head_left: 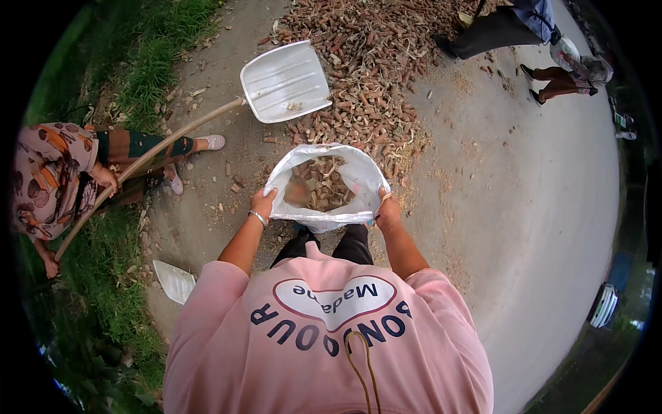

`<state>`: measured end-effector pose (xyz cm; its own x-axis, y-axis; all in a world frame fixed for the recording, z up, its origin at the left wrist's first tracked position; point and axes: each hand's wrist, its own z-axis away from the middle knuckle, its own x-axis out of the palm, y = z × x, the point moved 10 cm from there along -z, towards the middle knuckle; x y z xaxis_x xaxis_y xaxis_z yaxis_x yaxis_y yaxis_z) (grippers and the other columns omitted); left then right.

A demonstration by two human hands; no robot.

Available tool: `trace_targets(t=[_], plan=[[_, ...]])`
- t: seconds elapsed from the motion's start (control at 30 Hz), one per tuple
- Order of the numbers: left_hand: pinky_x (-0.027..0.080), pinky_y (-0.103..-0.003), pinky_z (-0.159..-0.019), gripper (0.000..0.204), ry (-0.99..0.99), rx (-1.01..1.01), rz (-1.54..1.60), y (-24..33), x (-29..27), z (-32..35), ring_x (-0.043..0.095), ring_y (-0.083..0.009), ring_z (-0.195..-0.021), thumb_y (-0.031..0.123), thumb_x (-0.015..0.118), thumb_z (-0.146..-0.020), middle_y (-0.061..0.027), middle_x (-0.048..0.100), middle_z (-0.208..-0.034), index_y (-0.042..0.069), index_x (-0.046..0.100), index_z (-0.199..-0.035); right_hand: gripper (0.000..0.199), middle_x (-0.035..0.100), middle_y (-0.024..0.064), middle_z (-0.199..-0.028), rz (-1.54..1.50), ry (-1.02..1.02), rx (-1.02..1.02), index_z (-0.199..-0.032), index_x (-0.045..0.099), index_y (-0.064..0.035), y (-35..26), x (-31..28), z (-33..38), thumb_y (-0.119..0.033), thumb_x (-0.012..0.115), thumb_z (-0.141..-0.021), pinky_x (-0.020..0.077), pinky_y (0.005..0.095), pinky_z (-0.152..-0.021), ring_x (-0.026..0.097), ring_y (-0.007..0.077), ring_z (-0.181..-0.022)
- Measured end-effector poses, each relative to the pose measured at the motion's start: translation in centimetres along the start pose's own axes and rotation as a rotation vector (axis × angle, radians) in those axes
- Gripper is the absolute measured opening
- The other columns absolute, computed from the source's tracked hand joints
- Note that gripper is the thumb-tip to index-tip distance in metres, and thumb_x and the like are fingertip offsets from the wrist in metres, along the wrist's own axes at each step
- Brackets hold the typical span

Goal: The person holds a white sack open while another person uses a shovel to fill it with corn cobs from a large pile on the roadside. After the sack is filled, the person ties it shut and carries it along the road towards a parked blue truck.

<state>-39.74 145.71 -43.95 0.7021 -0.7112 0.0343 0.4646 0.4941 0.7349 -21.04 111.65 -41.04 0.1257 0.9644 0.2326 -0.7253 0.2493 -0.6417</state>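
Grey pavement [510, 193], grass [162, 55] along its left edge, white sack [324, 218] gaping above the pavement, cobs [327, 183] inside, left hand [263, 203] and right hand [387, 208] curled around the sack's rim, cob heap [372, 76] just beyond, white shovel [286, 81] alongside.

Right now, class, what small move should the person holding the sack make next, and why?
Probably hold the white sack wide and steady: the left grip and right grip spread its mouth, some cobs and husks lie inside, and a white shovel is just beyond.
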Motion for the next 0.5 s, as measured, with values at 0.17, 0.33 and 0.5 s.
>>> trace_targets(t=[0.17,0.33,0.5], plan=[[0.044,-0.029,-0.065,0.026,-0.06,0.05,-0.202,2.1,1.8,2.8,0.055,-0.0135,-0.073,0.017,0.059,-0.078,-0.0064,0.06,-0.085,0.001,0.055,-0.098,0.029,0.057,0.0121,-0.093,0.139,-0.023,-0.071,-0.103,0.049,0.0021,-1.1,-0.6,0.6,-0.012,0.057,-0.079,0.0458,0.0363,-0.072,0.056,0.0244,-0.08],[0.044,-0.029,-0.063,0.024,-0.135,0.053,-0.244,-0.5,2.1,2.1,0.055,-0.0133,-0.071,0.016,0.058,-0.077,-0.0056,0.06,-0.082,0.001,0.056,-0.096,0.029,0.057,0.0107,-0.09,0.175,0.042,-0.071,-0.1,0.051,0.0022,-2.0,-3.8,1.4,-0.015,0.059,-0.078,0.0443,0.034,-0.07,0.055,0.0218,-0.079],[0.044,-0.028,-0.065,0.022,-0.105,0.123,-0.311,2.9,4.9,6.2,0.054,-0.0134,-0.069,0.013,0.059,-0.076,-0.0047,0.06,-0.081,0.0,0.058,-0.094,0.034,0.059,0.0094,-0.086,0.294,0.106,-0.113,-0.1,0.054,0.0028,-6.2,-4.1,4.3,-0.02,0.062,-0.076,0.044,0.0329,-0.063,0.055,0.0209,-0.071]])
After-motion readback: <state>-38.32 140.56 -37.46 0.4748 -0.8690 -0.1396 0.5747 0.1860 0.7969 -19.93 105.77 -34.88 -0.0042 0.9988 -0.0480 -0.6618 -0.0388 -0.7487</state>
